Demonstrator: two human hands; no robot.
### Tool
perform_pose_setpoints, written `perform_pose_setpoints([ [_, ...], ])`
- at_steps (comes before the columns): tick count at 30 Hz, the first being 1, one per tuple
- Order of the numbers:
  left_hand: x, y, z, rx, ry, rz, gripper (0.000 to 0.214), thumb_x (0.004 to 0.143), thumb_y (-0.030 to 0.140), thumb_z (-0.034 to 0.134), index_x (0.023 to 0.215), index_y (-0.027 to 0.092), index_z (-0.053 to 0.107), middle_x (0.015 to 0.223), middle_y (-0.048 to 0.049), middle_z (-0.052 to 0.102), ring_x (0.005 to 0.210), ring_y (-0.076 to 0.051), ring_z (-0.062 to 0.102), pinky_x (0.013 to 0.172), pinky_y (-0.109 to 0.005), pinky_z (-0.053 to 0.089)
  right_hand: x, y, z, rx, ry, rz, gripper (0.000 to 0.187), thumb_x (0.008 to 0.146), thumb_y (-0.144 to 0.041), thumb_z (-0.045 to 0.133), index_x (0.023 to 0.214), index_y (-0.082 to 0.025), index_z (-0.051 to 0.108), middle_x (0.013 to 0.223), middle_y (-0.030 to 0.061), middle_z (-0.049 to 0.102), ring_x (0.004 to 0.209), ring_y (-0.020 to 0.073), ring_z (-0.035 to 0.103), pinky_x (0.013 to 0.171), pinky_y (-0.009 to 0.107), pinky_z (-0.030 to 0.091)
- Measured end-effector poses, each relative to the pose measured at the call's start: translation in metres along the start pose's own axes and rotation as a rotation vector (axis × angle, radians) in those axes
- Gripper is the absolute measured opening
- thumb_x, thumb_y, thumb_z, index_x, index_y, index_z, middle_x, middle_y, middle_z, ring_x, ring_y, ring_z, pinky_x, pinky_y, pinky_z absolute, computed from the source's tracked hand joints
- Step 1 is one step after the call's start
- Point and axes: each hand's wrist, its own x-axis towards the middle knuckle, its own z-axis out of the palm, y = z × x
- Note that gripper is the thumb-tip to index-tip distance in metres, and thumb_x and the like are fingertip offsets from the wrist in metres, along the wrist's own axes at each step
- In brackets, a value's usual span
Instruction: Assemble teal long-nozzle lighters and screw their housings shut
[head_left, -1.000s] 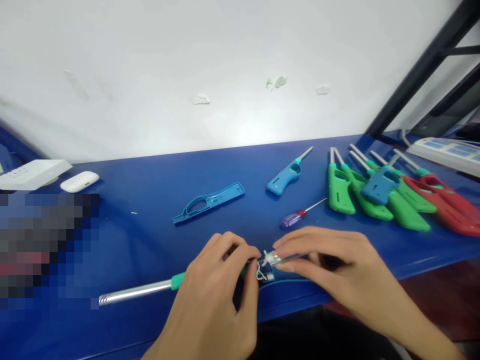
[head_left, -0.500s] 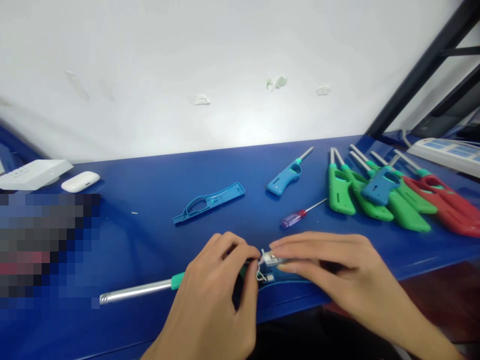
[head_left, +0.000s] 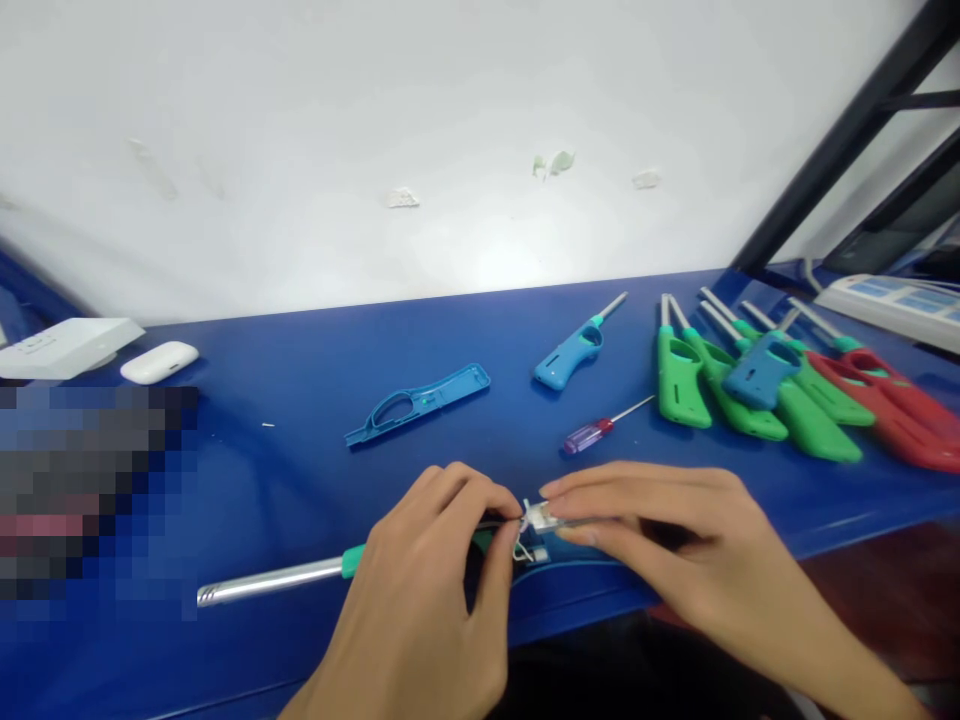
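Note:
Low in the centre, an opened gas lighter with a long metal barrel (head_left: 274, 582) and a green collar (head_left: 351, 561) lies on the blue table, partly under my left hand (head_left: 427, 580). The thumb and forefinger of that hand are pinched at the end of a small whitish part; what exactly they grip is hidden. My right hand (head_left: 675, 530) holds a clear, silvery lighter fuel tank (head_left: 543, 517) between thumb and fingers, its white end toward my left fingertips. A thin white wire (head_left: 520, 552) curls below. Beyond my hands lies a loose blue shell half (head_left: 450, 392).
A screwdriver (head_left: 589, 437) and a whole blue lighter (head_left: 568, 357) lie beyond my right hand. Several green lighters (head_left: 681, 385), another blue one and red ones (head_left: 904, 410) are heaped at right. A white earbud case (head_left: 160, 363) and white box (head_left: 67, 347) stand at left.
Almost nothing differs. Both hands keep their grips, and the fuel tank's white end has shifted very slightly at my left fingertips.

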Motion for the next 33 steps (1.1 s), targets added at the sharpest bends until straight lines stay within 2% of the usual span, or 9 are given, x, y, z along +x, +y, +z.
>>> perform_pose_setpoints([
  [8, -0.0013, 0.0003, -0.0005, -0.011, -0.02, -0.021, 0.018, 0.105, 0.016, 0.049, 0.095, 0.025, 0.062, 0.096, 0.0028, 0.068, 0.084, -0.018, 0.063, 0.074, -0.035, 0.047, 0.0005, -0.0007, -0.0006, -0.001, 0.001, -0.031, 0.02, 0.097, -0.014, 0.073, 0.1, -0.031, 0.084, 0.106, -0.0088, 0.085, 0.099, 0.0095, 0.08, 0.093, 0.012, 0.059],
  [21, -0.0011, -0.0047, 0.0008, -0.011, -0.03, -0.022, 0.022, 0.106, 0.012, 0.047, 0.095, 0.025, 0.061, 0.094, 0.0038, 0.068, 0.083, -0.017, 0.061, 0.075, -0.033, 0.044, 0.0005, -0.0006, -0.0017, -0.045, -0.006, -0.083, 0.025, 0.096, -0.007, 0.07, 0.099, -0.027, 0.085, 0.106, -0.0075, 0.086, 0.099, 0.0099, 0.081, 0.094, 0.011, 0.059],
  [33, 0.001, -0.0087, 0.0031, 0.013, -0.05, -0.025, 0.022, 0.107, 0.013, 0.049, 0.094, 0.026, 0.06, 0.093, 0.0047, 0.067, 0.081, -0.017, 0.062, 0.074, -0.031, 0.044, -0.0002, 0.0006, -0.0015, -0.045, -0.03, -0.081, 0.024, 0.098, -0.01, 0.067, 0.1, -0.026, 0.085, 0.109, -0.0072, 0.085, 0.1, 0.0094, 0.081, 0.094, 0.009, 0.058],
])
